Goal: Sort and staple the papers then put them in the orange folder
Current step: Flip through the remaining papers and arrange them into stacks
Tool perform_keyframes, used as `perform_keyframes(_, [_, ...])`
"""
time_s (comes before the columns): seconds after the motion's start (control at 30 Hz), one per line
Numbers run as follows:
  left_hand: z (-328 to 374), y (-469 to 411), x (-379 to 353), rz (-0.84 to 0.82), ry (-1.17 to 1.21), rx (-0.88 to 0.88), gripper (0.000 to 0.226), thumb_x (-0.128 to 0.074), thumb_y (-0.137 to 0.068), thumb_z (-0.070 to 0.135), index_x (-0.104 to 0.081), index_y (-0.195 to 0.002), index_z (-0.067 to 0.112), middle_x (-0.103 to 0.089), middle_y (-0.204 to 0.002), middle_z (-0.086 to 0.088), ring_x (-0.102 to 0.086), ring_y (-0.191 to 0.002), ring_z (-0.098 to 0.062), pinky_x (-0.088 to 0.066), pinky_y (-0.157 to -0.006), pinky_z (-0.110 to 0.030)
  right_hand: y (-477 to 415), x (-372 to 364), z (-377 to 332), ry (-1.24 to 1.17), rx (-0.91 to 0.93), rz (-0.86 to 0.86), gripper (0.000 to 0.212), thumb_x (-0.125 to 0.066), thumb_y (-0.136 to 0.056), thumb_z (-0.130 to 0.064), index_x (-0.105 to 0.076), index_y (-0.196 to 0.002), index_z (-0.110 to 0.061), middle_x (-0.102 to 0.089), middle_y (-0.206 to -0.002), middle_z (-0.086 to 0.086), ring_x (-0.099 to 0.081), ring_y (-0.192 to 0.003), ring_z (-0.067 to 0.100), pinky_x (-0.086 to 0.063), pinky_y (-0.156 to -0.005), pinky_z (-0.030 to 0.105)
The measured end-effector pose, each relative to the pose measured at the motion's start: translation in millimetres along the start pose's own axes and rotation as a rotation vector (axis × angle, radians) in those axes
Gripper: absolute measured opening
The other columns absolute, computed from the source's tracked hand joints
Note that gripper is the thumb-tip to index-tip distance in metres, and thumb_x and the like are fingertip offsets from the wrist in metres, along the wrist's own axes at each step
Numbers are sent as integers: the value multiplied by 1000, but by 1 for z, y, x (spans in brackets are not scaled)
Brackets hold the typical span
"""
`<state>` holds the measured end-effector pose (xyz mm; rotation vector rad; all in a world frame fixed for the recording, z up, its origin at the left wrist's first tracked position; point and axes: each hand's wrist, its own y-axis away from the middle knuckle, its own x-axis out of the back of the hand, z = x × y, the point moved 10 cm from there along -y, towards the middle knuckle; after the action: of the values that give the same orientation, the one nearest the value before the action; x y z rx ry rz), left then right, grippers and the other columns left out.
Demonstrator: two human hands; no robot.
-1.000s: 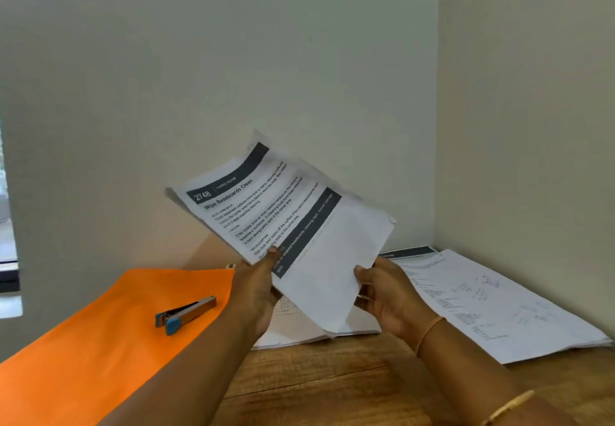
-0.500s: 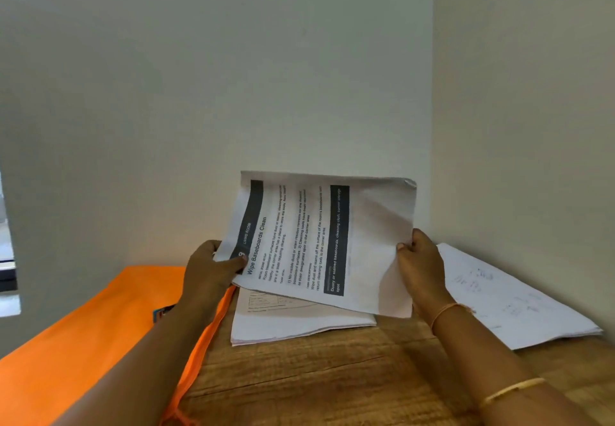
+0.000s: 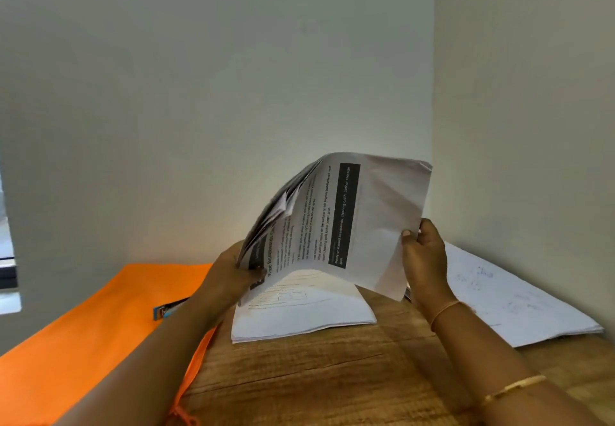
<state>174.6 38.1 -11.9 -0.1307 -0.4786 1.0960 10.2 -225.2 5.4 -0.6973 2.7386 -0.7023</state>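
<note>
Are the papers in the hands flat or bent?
Bent: the papers arch up between the left hand and right hand, sheets fanning at left.

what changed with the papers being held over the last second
The held papers turned from slanted to sideways and now bow upward, pages fanning open at the left hand. Both it and the right hand kept gripping them. The orange folder, stapler, middle pile and right pile stayed put.
</note>
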Motion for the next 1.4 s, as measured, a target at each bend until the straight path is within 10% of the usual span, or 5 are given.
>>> perform_keyframes(0.3, [-16, 0, -5, 32, -136, 64, 33, -59, -91, 14, -54, -123, 8, -63, -120, -14, -61, -106, -28, -48, -94, -40, 3, -14, 34, 252, -144, -131, 42, -39, -97, -3, -40, -138, -11, -48, -136, 10, -50, -108, 27, -40, -81, 27])
perform_keyframes(0.67, [-13, 1, -6, 41, -176, 75, 30, -48, -97, 14, -50, -126, 7, -62, -120, -17, -62, -106, -30, -50, -91, -39, 2, -17, 33, 314, -130, -168, 30, -40, -97, -4, -48, -125, -9, -55, -123, 13, -47, -94, 21, -37, -77, 28])
perform_keyframes(1.13, [-28, 5, -9, 195, 573, 375, 17, -45, -96, -3, -54, -83, 5, -60, -80, -12, -57, -71, -25, -48, -62, -38, 50, -73, 54, -70, -558, -519, 31, -47, -97, -40, -53, -115, -16, -63, -101, 15, -60, -84, 25, -53, -67, 34])
perform_keyframes(1.27, [-26, 8, -35, 147, 623, 368, 14, -44, -97, 0, -55, -101, 7, -65, -91, -12, -62, -77, -24, -52, -63, -38, 82, -104, 44, -145, -585, -770, 38, -40, -96, -50, -54, -112, -19, -65, -110, 17, -63, -92, 28, -55, -72, 36])
perform_keyframes(1.4, [-19, 14, -65, 39, 650, 336, 19, -44, -96, -1, -55, -103, 13, -67, -88, -7, -65, -80, -23, -53, -61, -36, 78, -107, 40, -246, -509, -669, 24, -45, -99, -30, -57, -116, -17, -69, -105, 12, -66, -94, 27, -56, -70, 36])
